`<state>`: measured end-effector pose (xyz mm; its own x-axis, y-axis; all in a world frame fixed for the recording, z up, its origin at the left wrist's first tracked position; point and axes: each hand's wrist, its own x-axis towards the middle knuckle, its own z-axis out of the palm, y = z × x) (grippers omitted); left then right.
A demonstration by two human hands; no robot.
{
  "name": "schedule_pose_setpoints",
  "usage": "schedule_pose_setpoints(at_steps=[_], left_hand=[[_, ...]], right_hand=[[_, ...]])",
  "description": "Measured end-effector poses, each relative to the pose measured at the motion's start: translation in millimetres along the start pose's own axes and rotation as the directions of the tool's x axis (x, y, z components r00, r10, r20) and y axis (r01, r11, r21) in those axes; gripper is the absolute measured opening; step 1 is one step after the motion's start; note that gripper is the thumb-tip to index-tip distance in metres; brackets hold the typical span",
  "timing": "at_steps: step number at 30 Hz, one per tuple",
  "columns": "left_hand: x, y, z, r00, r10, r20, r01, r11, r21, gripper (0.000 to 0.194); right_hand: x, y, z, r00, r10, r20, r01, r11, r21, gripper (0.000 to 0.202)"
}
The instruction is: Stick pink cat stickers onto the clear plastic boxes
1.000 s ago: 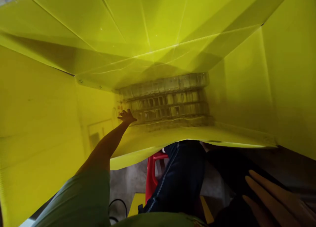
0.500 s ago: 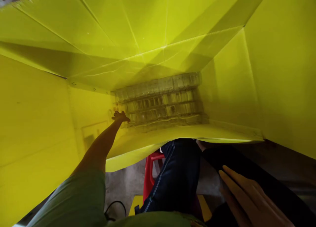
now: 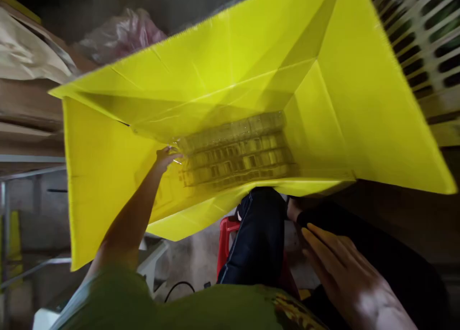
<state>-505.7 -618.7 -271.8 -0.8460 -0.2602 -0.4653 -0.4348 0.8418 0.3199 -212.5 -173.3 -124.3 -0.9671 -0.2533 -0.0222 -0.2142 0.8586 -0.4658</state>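
A big yellow corrugated plastic box (image 3: pixel 359 109) lies tipped with its open mouth toward me. Deep inside is a stack of clear plastic trays (image 3: pixel 237 150) with many small cells. My left hand (image 3: pixel 166 156) reaches far into the box and touches the left end of that stack; motion blur hides whether the fingers grip it. My right hand (image 3: pixel 341 272) is low at the right, flat with fingers stretched out, resting on dark fabric (image 3: pixel 402 267).
A leg in dark blue trousers (image 3: pixel 258 239) sits under the box on a red stool (image 3: pixel 224 241). Brown cardboard (image 3: pixel 25 105) and a pink plastic bag (image 3: pixel 122 33) are at the upper left. A slatted crate (image 3: pixel 427 38) is at the upper right, and a black cable (image 3: pixel 178 289) lies on the floor.
The view has pulled back, so the box's outer edges and the surroundings now show. My left hand shifted up along the tray stack's left end. My right hand slid leftward.
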Motion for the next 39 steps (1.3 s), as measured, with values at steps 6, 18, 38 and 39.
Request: schedule_pose_setpoints(at_steps=[6,18,38,39], left_hand=[[-110.5,128.0,-83.9,0.888,0.444,-0.119,-0.441,0.75,-0.494,0.056],[-458.7,347.2,34.0,-0.07,0.934,0.349,-0.952,0.041,-0.302,0.055],[-533.5,335.1,151.1,-0.36,0.933,-0.004,-0.91,-0.351,0.219,0.09],[-533.6,336.1,152.3,-0.357,0.934,-0.008,-0.911,-0.346,0.225,0.097]], right_hand=[[-13.2,-62.9,-24.8,1.0,0.001,-0.025,-0.002,0.999,-0.048,0.03],[-198.2,-125.1,-108.6,0.615,0.24,-0.752,-0.492,0.861,-0.128,0.059],[-299.5,-27.6,-132.6,0.366,0.727,-0.582,-0.88,0.474,0.039,0.039],[-313.2,-32.7,-132.5,0.344,0.731,-0.59,-0.889,0.456,0.046,0.04]])
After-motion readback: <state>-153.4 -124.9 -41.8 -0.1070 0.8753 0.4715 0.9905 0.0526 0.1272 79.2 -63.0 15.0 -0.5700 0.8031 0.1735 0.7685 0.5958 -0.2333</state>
